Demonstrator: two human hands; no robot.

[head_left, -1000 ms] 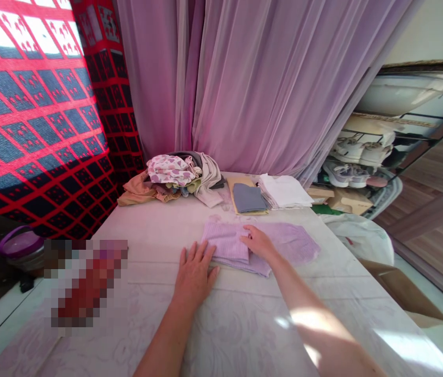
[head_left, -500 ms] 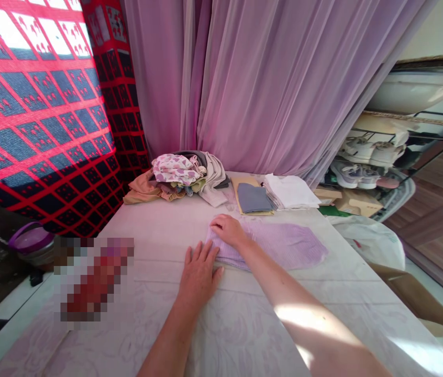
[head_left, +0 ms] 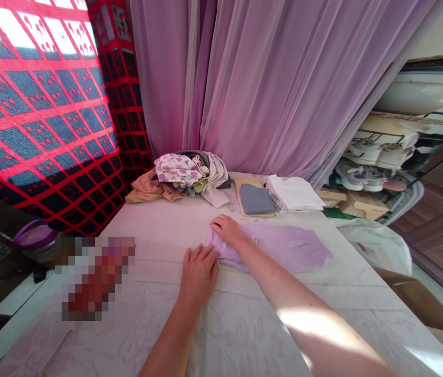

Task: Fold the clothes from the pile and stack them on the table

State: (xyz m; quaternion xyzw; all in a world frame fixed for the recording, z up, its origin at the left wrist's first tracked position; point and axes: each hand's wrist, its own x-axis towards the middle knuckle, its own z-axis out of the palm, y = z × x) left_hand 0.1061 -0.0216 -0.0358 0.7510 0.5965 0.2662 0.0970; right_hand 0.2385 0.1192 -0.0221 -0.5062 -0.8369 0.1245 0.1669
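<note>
A lilac garment (head_left: 296,247) of crinkled fabric lies folded lengthwise on the table (head_left: 154,309), its left end doubled in layers. At its far left corner my right hand (head_left: 225,229) has curled fingers closed on the cloth; that forearm passes over the garment's near side. My left hand (head_left: 198,272) lies palm down beside the near left corner, fingers stretched out. Its index fingertip touches the garment's edge, and the thumb lies close to that finger.
A heap of crumpled clothes (head_left: 184,175) sits at the back left. Farther right are a folded grey cloth (head_left: 256,200) on a yellow one and a white stack (head_left: 296,192). A blurred-out red object (head_left: 96,283) lies left. Shoes (head_left: 363,177) stand on a rack at right.
My left thumb has drawn in toward the index finger. My right hand stays at the garment's far left corner. The view has shifted slightly.
</note>
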